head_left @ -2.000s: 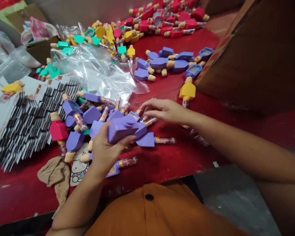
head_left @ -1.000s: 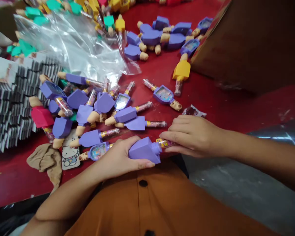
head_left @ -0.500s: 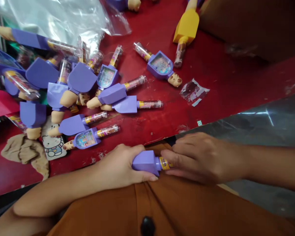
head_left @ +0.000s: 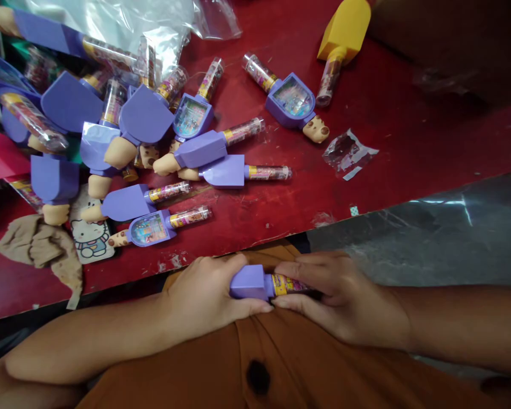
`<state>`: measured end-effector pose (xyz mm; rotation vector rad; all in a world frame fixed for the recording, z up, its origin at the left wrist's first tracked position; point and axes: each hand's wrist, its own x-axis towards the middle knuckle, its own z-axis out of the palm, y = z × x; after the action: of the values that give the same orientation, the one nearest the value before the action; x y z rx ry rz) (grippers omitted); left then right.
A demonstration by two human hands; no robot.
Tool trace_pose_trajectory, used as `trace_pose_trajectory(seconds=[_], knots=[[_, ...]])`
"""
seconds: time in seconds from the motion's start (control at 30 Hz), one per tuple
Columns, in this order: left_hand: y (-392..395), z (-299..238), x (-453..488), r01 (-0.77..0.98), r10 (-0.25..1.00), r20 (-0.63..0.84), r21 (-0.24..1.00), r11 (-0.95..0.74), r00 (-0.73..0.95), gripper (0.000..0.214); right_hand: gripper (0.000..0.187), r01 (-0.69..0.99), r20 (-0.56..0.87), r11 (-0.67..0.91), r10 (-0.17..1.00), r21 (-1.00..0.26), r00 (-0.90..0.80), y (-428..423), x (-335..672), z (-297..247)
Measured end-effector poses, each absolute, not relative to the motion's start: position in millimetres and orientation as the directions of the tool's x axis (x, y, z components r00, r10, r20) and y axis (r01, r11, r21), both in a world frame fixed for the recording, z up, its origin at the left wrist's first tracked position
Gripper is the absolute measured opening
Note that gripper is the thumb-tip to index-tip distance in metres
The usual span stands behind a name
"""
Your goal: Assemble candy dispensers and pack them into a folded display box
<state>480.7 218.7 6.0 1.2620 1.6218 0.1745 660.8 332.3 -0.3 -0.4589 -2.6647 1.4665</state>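
Against my brown clothing, just off the table's front edge, I hold a purple candy toy (head_left: 247,282) level. My left hand (head_left: 206,292) is wrapped around its purple body, hiding its left end. At the other end, fingers and thumb of my right hand (head_left: 344,298) close on the candy tube (head_left: 284,285), which has a yellow and pink label. Part of the tube is covered by those fingers. The nearest similar toy on the table is a purple one with a clear window (head_left: 150,228) and a bear-head end.
Several more purple toys (head_left: 147,116) lie heaped at the left of the red table (head_left: 255,210). A yellow toy (head_left: 344,28), a torn clear wrapper (head_left: 350,153), plastic bags (head_left: 153,23), a Hello Kitty card (head_left: 91,238) and a beige cloth (head_left: 38,244) are also there.
My right hand has shifted slightly down along the tube, and its thumb now shows below the label, with more of the label visible. My left hand keeps its hold. The view has tilted slightly.
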Motion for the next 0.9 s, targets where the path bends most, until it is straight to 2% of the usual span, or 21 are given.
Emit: trace_pose_trajectory(seconds=[0.2,0.4,0.47,0.53,0.63,0.7,0.73,0.83,0.87,0.9], knots=[[219,5,481,0.687,0.795,-0.604,0.602,0.408,0.058,0.041,0.012,0.17,-0.024,0.533,0.27,-0.829,-0.962,332,657,-2],[228,4,476,0.802,0.763,-0.643,0.49,0.342,0.067,0.043,0.022,0.273,-0.236,0.309,0.153,-0.911,-0.96,342,646,-11],[234,9,468,0.82,0.773,-0.633,0.466,0.333,0.046,0.044,0.021,0.29,-0.249,0.302,0.167,-0.908,-0.954,347,638,-8],[242,19,457,0.85,0.816,-0.578,0.427,0.308,-0.005,0.042,0.016,0.286,-0.223,0.363,0.205,-0.887,-0.953,358,627,-3],[254,36,430,0.894,0.904,-0.384,0.317,0.318,-0.186,0.034,0.024,0.163,-0.003,0.51,0.299,-0.844,-0.954,391,598,1],[261,43,406,0.882,0.898,-0.22,0.207,0.424,-0.38,0.034,0.033,0.112,0.18,0.625,0.385,-0.773,-0.905,429,567,1],[264,45,393,0.86,0.876,-0.126,0.171,0.481,-0.465,0.036,0.034,0.14,0.239,0.671,0.439,-0.728,-0.866,452,549,2],[269,41,358,0.849,0.834,0.179,0.201,0.488,-0.522,0.041,0.032,0.351,0.272,0.703,0.611,-0.619,-0.743,521,496,3],[268,39,352,0.861,0.819,0.274,0.239,0.45,-0.504,0.042,0.029,0.409,0.239,0.693,0.637,-0.593,-0.733,538,483,0],[266,36,349,0.864,0.793,0.352,0.283,0.417,-0.498,0.042,0.026,0.394,0.219,0.699,0.614,-0.596,-0.758,549,472,-6]])
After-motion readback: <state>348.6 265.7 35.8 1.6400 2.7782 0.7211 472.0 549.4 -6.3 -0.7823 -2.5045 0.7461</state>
